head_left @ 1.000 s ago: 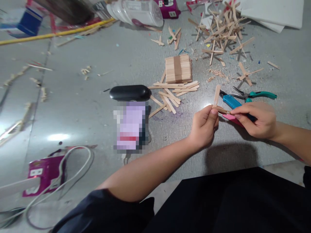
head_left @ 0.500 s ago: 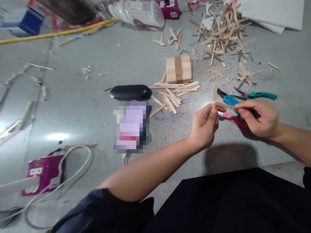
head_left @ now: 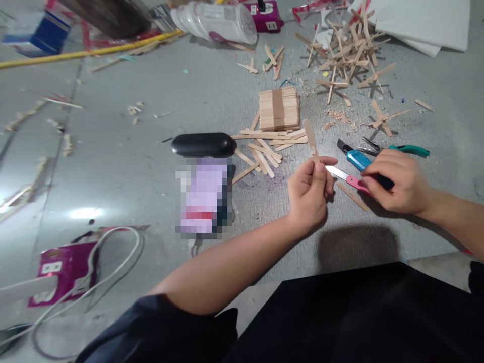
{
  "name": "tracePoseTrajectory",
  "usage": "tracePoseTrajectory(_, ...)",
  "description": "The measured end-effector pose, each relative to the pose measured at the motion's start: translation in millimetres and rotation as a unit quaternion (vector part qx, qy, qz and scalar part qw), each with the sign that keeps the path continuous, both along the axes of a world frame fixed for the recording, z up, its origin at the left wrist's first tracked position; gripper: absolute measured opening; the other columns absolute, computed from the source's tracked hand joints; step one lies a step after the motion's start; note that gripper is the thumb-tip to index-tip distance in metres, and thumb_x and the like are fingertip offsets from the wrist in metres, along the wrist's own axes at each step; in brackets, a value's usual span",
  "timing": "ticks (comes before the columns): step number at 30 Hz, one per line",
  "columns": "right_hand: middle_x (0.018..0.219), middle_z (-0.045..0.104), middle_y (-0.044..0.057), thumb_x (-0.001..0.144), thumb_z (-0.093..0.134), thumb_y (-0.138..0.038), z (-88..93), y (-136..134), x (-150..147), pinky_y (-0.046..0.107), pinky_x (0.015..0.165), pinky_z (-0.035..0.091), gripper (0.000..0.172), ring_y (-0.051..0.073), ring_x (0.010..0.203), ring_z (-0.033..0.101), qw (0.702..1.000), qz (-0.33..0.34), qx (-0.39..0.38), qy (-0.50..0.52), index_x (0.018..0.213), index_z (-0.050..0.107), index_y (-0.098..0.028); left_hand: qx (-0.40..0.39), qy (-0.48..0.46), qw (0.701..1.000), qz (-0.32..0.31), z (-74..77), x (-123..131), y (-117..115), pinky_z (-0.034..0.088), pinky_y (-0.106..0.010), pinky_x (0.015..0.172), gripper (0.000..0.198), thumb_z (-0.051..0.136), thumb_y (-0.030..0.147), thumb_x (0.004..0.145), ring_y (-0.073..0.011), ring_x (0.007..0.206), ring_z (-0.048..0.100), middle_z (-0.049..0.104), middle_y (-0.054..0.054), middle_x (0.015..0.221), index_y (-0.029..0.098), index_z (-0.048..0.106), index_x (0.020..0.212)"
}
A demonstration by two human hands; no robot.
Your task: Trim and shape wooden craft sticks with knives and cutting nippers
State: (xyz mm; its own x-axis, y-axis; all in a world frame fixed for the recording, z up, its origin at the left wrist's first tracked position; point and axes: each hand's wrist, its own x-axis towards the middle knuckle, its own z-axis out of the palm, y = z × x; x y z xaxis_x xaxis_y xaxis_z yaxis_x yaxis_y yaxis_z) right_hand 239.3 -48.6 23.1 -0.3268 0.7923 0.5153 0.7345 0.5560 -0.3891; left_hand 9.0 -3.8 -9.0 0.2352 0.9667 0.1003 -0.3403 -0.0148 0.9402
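My left hand (head_left: 309, 191) pinches a wooden craft stick (head_left: 310, 136) by its lower end, and the stick points up and away over the grey floor. My right hand (head_left: 397, 184) rests on the floor with its fingers closed on the handle of a pink utility knife (head_left: 350, 180), whose blade reaches toward my left thumb. A second loose stick (head_left: 352, 196) lies flat just below the knife. A blue cutter (head_left: 357, 159) and green-handled pliers (head_left: 401, 149) lie right behind my right hand.
A banded stack of sticks (head_left: 279, 108) and several loose ones (head_left: 264, 148) sit ahead. Glued stick crosses (head_left: 350, 53) pile up at the back right. A black case (head_left: 203, 144) lies left of centre, a white cable (head_left: 94, 282) and magenta box (head_left: 62, 269) at the near left.
The two sticks held together have come apart: one now lies on the floor. My left hand swung its stick leftward, and my right hand dropped onto the pink knife.
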Motion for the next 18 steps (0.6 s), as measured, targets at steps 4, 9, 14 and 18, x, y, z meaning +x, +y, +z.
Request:
tracePoseTrajectory(4, 0.091, 0.082, 0.006, 0.111, 0.071, -0.03, -1.0, 4, 10, 0.047, 0.081, 0.059, 0.014, 0.03, 0.088, 0.076, 0.993, -0.113, -0.021, -0.019, 0.099, 0.077, -0.029, -0.007, 0.006, 1.0, -0.019, 0.9, 0, 0, 0.04, -0.021, 0.045, 0.055, 0.079, 0.073, 0.112, -0.0068, 0.046, 0.048, 0.057, 0.007, 0.054, 0.019, 0.085, 0.103)
tracePoseTrajectory(9, 0.098, 0.082, 0.009, 0.112, 0.072, -0.044, 0.3, -1, 9, 0.046, 0.078, 0.055, 0.022, 0.03, 0.09, 0.075, 0.982, -0.142, -0.043, -0.118, 0.101, 0.078, -0.025, -0.011, 0.016, 0.999, -0.025, 3.9, 0, 0, 0.042, -0.022, 0.046, 0.06, 0.078, 0.078, 0.11, -0.007, 0.045, 0.049, 0.057, 0.006, 0.053, 0.02, 0.083, 0.097)
tracePoseTrajectory(14, 0.106, 0.083, 0.012, 0.114, 0.067, -0.048, 4.5, -2, 9, 0.046, 0.085, 0.057, 0.028, 0.032, 0.099, 0.077, 0.974, -0.16, -0.044, -0.156, 0.105, 0.08, -0.024, -0.01, 0.014, 0.999, -0.037, 4.7, 0, 0, 0.04, -0.022, 0.044, 0.066, 0.075, 0.082, 0.11, -0.0071, 0.044, 0.047, 0.055, 0.006, 0.052, 0.021, 0.074, 0.086)
tracePoseTrajectory(18, 0.108, 0.086, 0.014, 0.114, 0.069, -0.052, 9.4, -5, 6, 0.045, 0.079, 0.052, 0.033, 0.034, 0.096, 0.079, 0.96, -0.165, -0.085, -0.211, 0.111, 0.081, -0.022, -0.006, 0.015, 0.999, -0.05, 4.6, -1, 2, 0.037, -0.021, 0.044, 0.068, 0.077, 0.082, 0.109, -0.0069, 0.046, 0.045, 0.055, 0.005, 0.054, 0.023, 0.063, 0.078)
